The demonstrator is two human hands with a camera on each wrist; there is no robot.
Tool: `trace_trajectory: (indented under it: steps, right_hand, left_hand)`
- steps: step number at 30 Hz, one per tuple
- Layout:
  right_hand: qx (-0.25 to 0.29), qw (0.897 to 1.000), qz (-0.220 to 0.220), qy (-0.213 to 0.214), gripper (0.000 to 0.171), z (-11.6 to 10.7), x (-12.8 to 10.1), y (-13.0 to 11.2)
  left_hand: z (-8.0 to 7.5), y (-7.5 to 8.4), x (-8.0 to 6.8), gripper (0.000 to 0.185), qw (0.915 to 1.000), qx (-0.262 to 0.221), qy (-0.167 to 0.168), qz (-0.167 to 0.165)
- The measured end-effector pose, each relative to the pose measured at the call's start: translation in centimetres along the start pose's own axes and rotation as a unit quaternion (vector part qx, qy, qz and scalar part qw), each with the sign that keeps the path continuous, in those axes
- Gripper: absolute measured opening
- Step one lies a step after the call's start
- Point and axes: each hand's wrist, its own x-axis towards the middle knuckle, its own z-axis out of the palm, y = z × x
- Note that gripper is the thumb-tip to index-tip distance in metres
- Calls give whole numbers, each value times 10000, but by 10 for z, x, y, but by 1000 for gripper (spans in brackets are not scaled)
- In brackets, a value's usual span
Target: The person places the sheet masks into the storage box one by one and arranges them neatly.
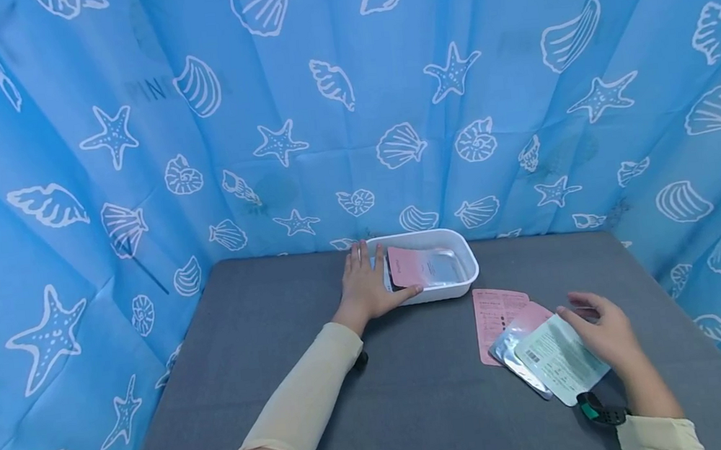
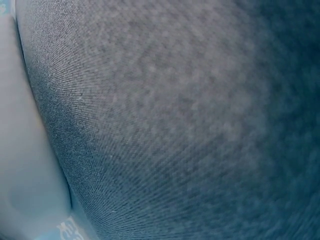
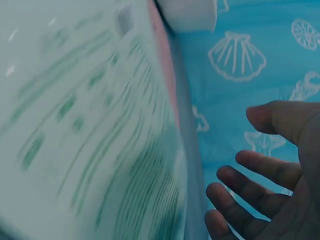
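Note:
My left hand rests on the left end of a white plastic tub, fingers extended over the rim and thumb along the front edge. Inside the tub lie flat sachets, among them a pink and silver sachet. At the right, my right hand hovers by the upper right edge of a pale green printed sachet. Its loosely spread fingers hold nothing in the right wrist view. Under the green sachet lie a pink and silver sachet and a pink printed sachet.
A grey cloth-covered table bears everything. Behind it and along both sides hangs a blue curtain with white shells and starfish. The tub stands close to the back edge. Mostly grey cloth fills the left wrist view.

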Motion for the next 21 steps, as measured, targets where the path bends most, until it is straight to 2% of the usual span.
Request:
trace_trajectory:
  steps: [8,14,21]
  right_hand:
    - [-266,9996,-1,105,62,-8,-12,20]
    - [-388,9990,155,141,62,-13,-18,30]
    - [-847,9959,324,-50,69,-17,-19,39]
  left_hand:
    - [0,1,-2,132,9999,14,115,19]
    - [-1,2,-3,131,9997,60,205,70]
    - [1,1,-3,131,9998,40,195,69]
